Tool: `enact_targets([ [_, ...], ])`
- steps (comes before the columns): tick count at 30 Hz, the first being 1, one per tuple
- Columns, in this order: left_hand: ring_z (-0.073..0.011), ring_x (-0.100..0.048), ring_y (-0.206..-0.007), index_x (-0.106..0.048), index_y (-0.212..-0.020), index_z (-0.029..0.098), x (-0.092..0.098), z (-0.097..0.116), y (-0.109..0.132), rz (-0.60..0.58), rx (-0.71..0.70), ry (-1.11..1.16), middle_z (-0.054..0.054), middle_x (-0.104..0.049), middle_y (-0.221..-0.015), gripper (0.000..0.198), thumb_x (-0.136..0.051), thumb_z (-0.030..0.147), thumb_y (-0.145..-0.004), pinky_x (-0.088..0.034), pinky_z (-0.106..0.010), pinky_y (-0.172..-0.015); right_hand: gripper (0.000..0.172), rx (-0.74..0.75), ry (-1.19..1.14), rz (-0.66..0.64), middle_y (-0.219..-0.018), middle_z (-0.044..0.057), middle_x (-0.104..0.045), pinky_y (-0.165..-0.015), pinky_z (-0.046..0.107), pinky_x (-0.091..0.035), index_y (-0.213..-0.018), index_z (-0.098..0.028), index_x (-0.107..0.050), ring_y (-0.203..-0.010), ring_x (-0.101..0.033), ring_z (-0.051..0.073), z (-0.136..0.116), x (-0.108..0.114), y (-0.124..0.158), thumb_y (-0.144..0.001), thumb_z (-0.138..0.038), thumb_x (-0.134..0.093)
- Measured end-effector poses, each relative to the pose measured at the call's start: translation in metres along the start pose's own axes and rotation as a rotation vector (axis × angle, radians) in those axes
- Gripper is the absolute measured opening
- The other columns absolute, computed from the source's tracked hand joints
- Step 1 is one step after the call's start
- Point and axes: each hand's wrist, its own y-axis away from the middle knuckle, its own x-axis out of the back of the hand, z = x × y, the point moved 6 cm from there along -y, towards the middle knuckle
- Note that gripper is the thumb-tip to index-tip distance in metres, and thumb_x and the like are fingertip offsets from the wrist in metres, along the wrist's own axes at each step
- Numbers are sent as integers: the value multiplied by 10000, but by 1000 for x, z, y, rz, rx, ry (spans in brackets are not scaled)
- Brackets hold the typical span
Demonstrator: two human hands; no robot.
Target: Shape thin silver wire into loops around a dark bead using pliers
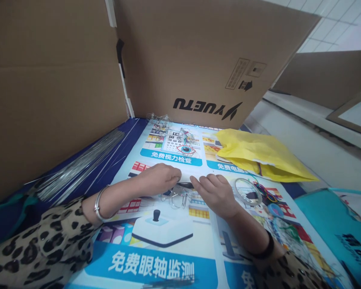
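My left hand (163,179) is closed, thumb and fingers pinched together above the middle of the printed poster (165,257). Facing it, my right hand (215,194) is also closed, its fingers curled towards the left one. A short gap separates the two hands, with a thin dark strip (186,185) showing across it. Whether that strip is held or part of the print I cannot tell; anything in the fingertips is too fine to make out. Just below the hands lie loops of thin wire (178,197).
Long straight wires (87,160) lie in a bundle at left. Cardboard panels (198,48) stand behind. On the right are a yellow bag (261,152), a clear ring-shaped roll (248,192), coloured wires (267,192) and a teal bag (333,224). Wire pieces (183,137) lie farther back.
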Motion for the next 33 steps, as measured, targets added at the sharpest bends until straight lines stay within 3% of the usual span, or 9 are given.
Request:
enact_targets([
  [12,-138,-518,-661,-544,-780,170,2,8,5,-129,1,-69,-17,-597,-758,236,-335,230,-874,-324,-240,-572,196,-142,-227,-54,-700,21,-564,-642,295,-317,-970,-204,-628,-699,-439,144,5,-10,0,-835,-170,-489],
  [19,-146,-547,-670,-503,-994,232,6,5,6,-118,43,-49,-1,-624,-808,183,-368,250,-872,-310,-233,-562,170,-178,-273,-47,-738,33,-596,-650,283,-348,-936,-188,-633,-718,-473,149,7,-8,1,-816,-178,-511],
  [27,-130,-544,-731,-546,-884,218,7,11,7,-105,-63,-14,8,-609,-836,141,-413,194,-844,-336,-220,-619,157,-195,-289,-44,-744,35,-606,-652,274,-361,-922,-185,-636,-721,-490,149,6,-7,0,-809,-174,-527],
  [33,-128,-527,-665,-528,-821,207,7,12,6,-143,-25,-78,12,-605,-792,118,-411,208,-841,-297,-233,-558,167,-187,-280,-55,-768,47,-607,-663,286,-360,-934,-175,-635,-738,-490,160,4,-6,-1,-820,-193,-515],
])
